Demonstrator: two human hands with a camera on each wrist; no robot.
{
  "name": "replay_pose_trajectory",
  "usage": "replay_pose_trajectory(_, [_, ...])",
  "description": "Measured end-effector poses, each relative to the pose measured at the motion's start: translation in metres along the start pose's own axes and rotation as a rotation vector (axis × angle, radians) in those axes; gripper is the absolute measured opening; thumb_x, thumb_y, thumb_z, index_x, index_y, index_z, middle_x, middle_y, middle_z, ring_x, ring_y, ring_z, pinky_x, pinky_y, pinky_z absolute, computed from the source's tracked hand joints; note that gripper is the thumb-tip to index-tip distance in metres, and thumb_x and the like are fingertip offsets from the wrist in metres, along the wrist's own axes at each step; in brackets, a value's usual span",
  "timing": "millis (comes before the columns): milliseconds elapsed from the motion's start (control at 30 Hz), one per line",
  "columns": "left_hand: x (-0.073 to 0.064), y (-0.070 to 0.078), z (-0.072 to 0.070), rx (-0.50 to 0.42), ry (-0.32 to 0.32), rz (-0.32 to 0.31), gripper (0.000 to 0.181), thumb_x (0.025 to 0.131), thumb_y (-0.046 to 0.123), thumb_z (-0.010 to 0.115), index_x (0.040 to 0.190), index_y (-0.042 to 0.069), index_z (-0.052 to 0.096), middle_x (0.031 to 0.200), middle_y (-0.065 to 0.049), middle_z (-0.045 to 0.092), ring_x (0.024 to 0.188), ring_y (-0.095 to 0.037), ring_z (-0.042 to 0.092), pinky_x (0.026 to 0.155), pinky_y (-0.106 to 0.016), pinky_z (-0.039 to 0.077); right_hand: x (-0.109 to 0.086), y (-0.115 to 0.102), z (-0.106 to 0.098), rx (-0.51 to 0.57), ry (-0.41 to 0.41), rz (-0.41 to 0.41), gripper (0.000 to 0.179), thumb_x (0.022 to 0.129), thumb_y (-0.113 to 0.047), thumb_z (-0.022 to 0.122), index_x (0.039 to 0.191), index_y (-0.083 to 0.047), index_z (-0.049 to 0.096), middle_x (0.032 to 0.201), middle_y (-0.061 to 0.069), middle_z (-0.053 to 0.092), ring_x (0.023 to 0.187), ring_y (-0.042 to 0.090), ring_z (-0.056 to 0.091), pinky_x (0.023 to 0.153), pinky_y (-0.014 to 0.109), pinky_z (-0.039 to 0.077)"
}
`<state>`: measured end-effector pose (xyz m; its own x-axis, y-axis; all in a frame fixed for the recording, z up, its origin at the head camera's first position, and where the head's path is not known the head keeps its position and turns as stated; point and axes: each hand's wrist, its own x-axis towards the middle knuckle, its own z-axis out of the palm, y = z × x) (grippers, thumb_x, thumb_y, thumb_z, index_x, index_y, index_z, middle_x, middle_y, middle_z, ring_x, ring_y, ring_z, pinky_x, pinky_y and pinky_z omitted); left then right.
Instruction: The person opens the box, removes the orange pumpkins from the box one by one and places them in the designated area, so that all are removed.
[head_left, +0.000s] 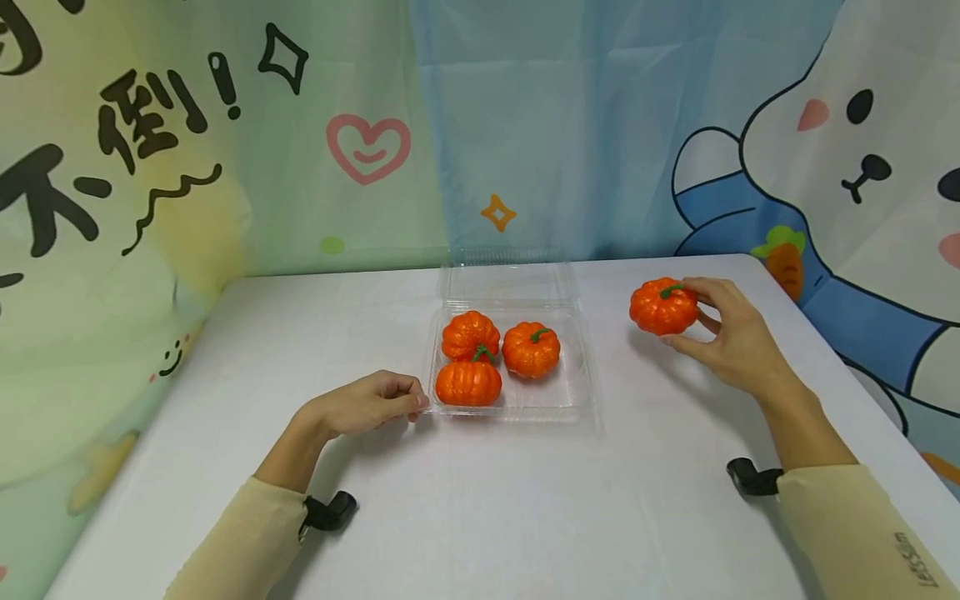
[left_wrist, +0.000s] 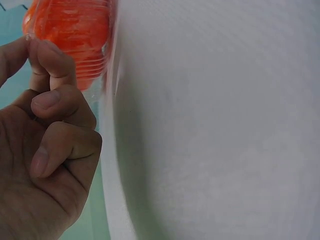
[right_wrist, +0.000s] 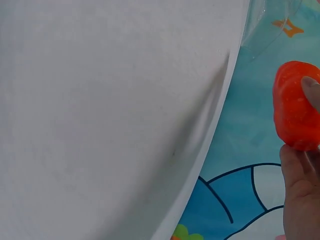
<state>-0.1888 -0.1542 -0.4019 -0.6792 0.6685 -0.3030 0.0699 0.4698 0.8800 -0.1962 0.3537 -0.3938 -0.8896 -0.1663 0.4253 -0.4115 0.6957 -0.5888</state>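
Note:
A clear plastic clamshell box [head_left: 567,390] stands on the white table with its lid folded back. Three small orange toy pumpkins sit inside: one at the back left [head_left: 467,333], one at the front left [head_left: 468,385] and one to their right [head_left: 529,354]. At the box's front left corner, my left hand [head_left: 367,404] pinches the rim between thumb and index finger, the other fingers curled in the left wrist view. To the right of the box, my right hand [head_left: 738,337] grips another orange pumpkin [head_left: 657,308] above the table, its green stem showing.
The white tabletop [head_left: 525,508] spreads around the box. Behind its far edge hangs a printed cloth [head_left: 637,125] with cartoon figures and writing. The open lid [head_left: 510,282] reaches close to that edge. Black wrist straps [head_left: 330,511] show at both sleeves.

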Motion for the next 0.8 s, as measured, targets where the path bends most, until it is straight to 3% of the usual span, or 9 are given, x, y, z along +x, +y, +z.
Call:
replay_pose_trajectory(67, [0.000, 0.000, 0.000, 0.001, 0.001, 0.004, 0.026, 0.106, 0.021, 0.054, 0.101, -0.002, 0.065, 0.089, -0.011, 0.059, 0.066, -0.013, 0.038, 0.059, -0.024, 0.031, 0.001, 0.003, -0.001, -0.012, -0.027, 0.035, 0.076, 0.078, 0.004, 0.086, 0.144, 0.001, 0.048, 0.140, 0.023, 0.047, 0.128, 0.043, 0.049, 0.089, -0.001, 0.033])
replay_pose_trajectory(133, [0.000, 0.000, 0.000, 0.004, 0.002, 0.007, 0.026, 0.106, 0.022, 0.054, 0.100, -0.002, 0.065, 0.089, -0.011, 0.059, 0.066, -0.013, 0.038, 0.060, -0.024, 0.031, 0.001, 0.006, -0.002, -0.031, -0.056, 0.073, 0.076, 0.080, 0.000, 0.086, 0.145, 0.001, 0.047, 0.140, 0.024, 0.046, 0.128, 0.047, 0.048, 0.093, 0.007, 0.038])
replay_pose_trajectory(233, [0.001, -0.001, -0.001, 0.010, 0.003, 0.008, 0.026, 0.105, 0.021, 0.054, 0.099, -0.002, 0.065, 0.089, -0.011, 0.059, 0.065, -0.013, 0.038, 0.060, -0.024, 0.031, 0.002, 0.011, -0.004, -0.068, -0.095, 0.120, 0.075, 0.082, -0.005, 0.086, 0.146, 0.001, 0.045, 0.141, 0.025, 0.045, 0.129, 0.051, 0.048, 0.098, 0.032, 0.046])
replay_pose_trajectory(333, [0.001, -0.001, -0.001, 0.011, 0.005, 0.007, 0.026, 0.105, 0.020, 0.054, 0.099, -0.002, 0.064, 0.089, -0.011, 0.059, 0.065, -0.013, 0.038, 0.059, -0.024, 0.031, 0.003, 0.014, -0.005, -0.090, -0.130, 0.160, 0.075, 0.083, -0.005, 0.085, 0.145, 0.004, 0.044, 0.142, 0.027, 0.042, 0.128, 0.052, 0.047, 0.096, 0.055, 0.043])
replay_pose_trajectory(800, [0.000, -0.002, -0.001, 0.014, 0.006, 0.023, 0.028, 0.105, 0.021, 0.055, 0.097, -0.004, 0.063, 0.088, -0.011, 0.059, 0.062, -0.011, 0.035, 0.057, -0.024, 0.029, 0.006, 0.022, -0.002, -0.137, -0.211, 0.253, 0.077, 0.086, -0.011, 0.083, 0.146, 0.008, 0.038, 0.142, 0.034, 0.035, 0.128, 0.057, 0.044, 0.099, 0.066, 0.044])
